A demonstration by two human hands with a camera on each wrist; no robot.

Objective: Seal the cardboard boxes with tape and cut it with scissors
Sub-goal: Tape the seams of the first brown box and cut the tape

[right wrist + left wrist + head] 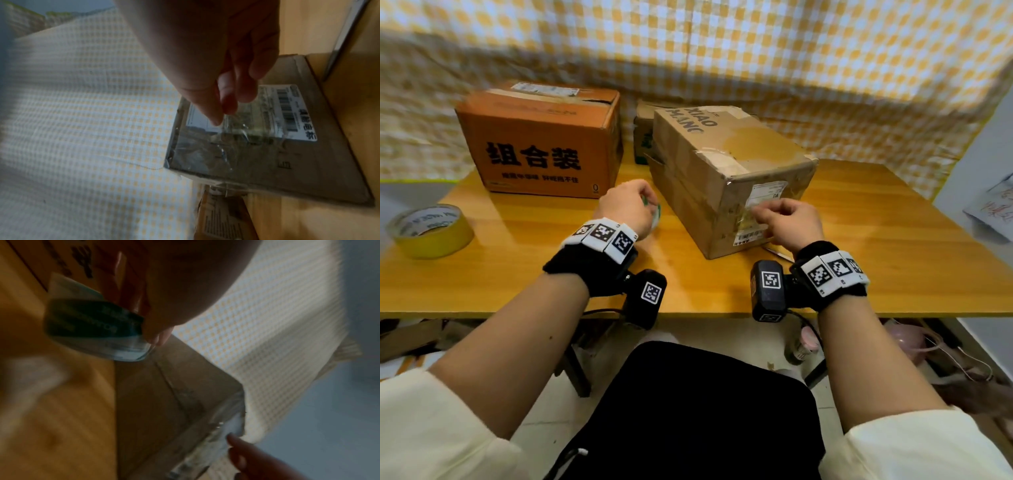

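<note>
**Pulling clear tape across the brown box**

The wooden table is holding everything. In the middle of it the brown box is sitting with its flaps shut, so I cannot tell what is inside. To the left of the brown box, the orange box is standing with its top flaps shut too, and what it holds is hidden. A smaller box is peeking out from behind the brown box. Far to the left of the brown box, a yellow tape roll is lying flat near the table edge.

The left hand is curling round a clear tape roll, just beside the brown box's left side. The right hand is pinching the loose tape end between thumb and fingers, right at the near face of the brown box, over the white label.

The tape is looking thin, light and very sticky. It may be folding onto itself, so holding only the very tip and keeping it tight is best. The cardboard is looking stiff but dented, so pressing gently is wise.

Something thin, maybe scissors, is peeking out beside the brown box's near corner, but it is too hidden to tell
</note>
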